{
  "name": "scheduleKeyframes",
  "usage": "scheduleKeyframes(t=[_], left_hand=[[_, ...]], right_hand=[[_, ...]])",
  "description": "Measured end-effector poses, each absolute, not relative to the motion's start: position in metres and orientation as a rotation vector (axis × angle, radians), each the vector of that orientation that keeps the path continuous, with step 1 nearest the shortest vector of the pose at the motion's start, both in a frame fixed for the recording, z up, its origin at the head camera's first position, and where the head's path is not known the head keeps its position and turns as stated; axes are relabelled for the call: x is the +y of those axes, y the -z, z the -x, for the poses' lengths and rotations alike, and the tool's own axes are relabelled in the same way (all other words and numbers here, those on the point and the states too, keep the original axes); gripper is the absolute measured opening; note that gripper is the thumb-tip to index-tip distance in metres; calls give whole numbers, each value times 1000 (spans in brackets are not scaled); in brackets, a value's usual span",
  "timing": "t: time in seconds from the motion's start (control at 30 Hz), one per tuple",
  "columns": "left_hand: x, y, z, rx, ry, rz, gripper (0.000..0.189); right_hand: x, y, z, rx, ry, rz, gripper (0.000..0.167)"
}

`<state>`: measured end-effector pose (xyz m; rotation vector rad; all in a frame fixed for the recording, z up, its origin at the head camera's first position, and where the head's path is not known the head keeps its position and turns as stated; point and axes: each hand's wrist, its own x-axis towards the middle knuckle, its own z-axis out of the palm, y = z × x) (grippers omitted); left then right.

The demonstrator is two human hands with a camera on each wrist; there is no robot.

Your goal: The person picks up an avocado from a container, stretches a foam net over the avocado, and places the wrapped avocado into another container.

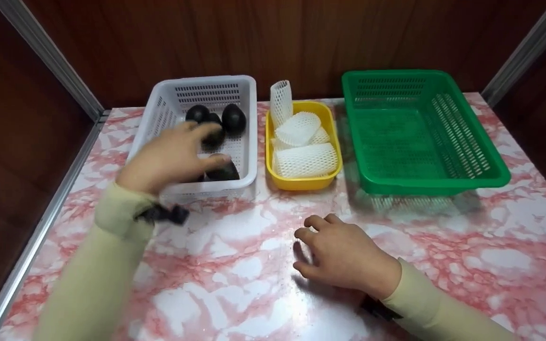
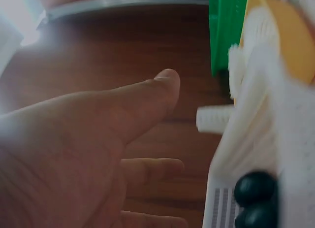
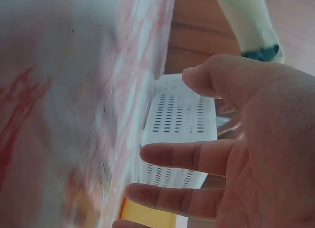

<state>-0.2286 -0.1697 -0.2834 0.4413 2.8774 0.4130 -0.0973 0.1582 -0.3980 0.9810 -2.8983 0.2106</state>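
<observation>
My left hand [image 1: 171,154] hovers over the white basket [image 1: 252,147] in the head view, slightly blurred, with thumb and fingers spread and nothing between them. Several dark avocados [image 1: 233,120] lie inside that basket, some partly hidden under the hand. One avocado [image 1: 223,171] lies close below the thumb. In the left wrist view two avocados [image 2: 255,187] show at the lower right, apart from the hand. My right hand [image 1: 344,253] is at the front of the table, fingers loosely bent and holding nothing. Its open palm shows in the right wrist view.
A yellow container [image 1: 304,183] with several white foam net sleeves [image 1: 306,161] stands in the middle; one sleeve sticks up at its back. At right is a green basket [image 1: 434,183]. Behind everything rises a wooden panel [image 1: 301,42]. The tabletop [image 1: 225,265] has a red-and-white marbled pattern.
</observation>
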Motion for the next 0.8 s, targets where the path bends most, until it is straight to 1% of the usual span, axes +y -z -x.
scheduleKeyframes(t=[0.17, 0.33, 0.47, 0.6, 0.8], left_hand=[[-177, 263, 273, 2798, -392, -455, 94], [-178, 252, 318, 2754, -349, -426, 93], [-180, 255, 347, 2766, -343, -377, 85], [-183, 266, 369, 2763, -339, -353, 79], [-186, 283, 388, 2722, -274, -327, 91]], right_hand=[[158, 397, 98, -2918, -215, -975, 41], [160, 399, 98, -2907, -214, -969, 38], [160, 400, 97, -2892, -214, -966, 36], [160, 399, 96, -2906, -205, -970, 39], [158, 397, 95, -2938, -201, -985, 39]])
